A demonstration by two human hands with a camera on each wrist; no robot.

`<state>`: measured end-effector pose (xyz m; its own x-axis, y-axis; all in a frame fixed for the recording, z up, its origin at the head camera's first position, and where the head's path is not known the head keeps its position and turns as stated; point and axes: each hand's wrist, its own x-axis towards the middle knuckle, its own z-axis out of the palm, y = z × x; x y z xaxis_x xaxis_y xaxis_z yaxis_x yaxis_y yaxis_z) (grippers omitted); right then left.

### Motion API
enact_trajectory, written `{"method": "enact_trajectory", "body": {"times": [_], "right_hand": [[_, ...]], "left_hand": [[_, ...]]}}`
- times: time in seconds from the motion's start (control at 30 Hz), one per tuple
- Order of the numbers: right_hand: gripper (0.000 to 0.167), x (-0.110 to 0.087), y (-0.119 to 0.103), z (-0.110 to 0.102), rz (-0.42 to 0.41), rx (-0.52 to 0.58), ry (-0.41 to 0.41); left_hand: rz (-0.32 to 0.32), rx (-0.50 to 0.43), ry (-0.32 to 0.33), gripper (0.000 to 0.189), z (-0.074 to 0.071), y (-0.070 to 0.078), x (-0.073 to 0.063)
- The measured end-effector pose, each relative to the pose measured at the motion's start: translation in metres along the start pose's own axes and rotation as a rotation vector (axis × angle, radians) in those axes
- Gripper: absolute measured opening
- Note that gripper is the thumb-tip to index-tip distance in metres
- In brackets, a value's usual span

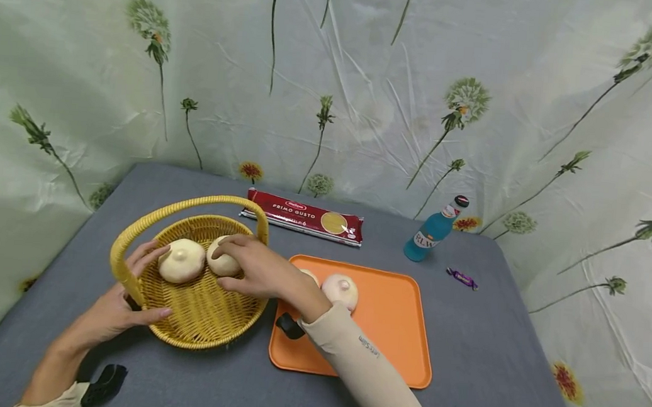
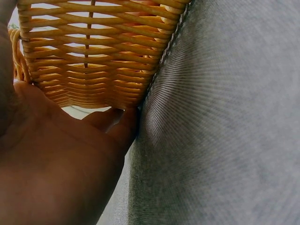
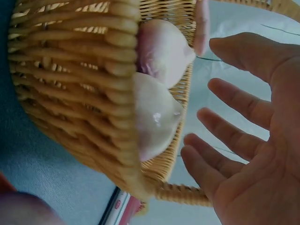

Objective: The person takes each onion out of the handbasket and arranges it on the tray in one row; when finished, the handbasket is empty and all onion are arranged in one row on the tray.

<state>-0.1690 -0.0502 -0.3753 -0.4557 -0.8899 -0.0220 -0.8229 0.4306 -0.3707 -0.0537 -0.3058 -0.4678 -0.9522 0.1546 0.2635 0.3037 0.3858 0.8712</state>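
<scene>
The left grip (image 1: pixel 111 311) holds the side of a round yellow wicker basket (image 1: pixel 199 313). The right grip (image 1: pixel 256 265), loosely spread, hovers just above a round whitish onion (image 1: pixel 221 263) inside; another whitish onion (image 1: pixel 182 261) lies beside the left grip. Right of the right grip, two pinkish-white onions (image 1: pixel 340 291) rest on an orange rectangular tray (image 1: pixel 391 328).

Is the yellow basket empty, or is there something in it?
Not empty, but not full: two pale bulbs sit inside the basket, with bare space beside them.
</scene>
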Motion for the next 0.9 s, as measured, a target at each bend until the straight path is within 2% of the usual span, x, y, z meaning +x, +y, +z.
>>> {"method": "enact_trajectory", "body": {"times": [0.23,0.57,0.73,0.9], "right_hand": [[0.044,0.009,0.002,0.008,0.062,0.018,-0.066],[0.046,0.015,0.004,0.014,0.078,-0.045,-0.056],[0.048,0.018,0.001,0.016,0.084,-0.088,-0.074],[0.049,0.02,0.0,0.016,0.093,-0.106,-0.097]], "left_hand": [[-0.002,-0.02,-0.011,0.101,0.002,0.001,0.001],[-0.043,-0.072,-0.051,0.101,0.001,-0.001,0.002],[-0.024,-0.027,-0.027,0.102,0.0,0.0,0.0],[-0.031,-0.014,-0.017,0.102,-0.001,-0.001,-0.001]]}}
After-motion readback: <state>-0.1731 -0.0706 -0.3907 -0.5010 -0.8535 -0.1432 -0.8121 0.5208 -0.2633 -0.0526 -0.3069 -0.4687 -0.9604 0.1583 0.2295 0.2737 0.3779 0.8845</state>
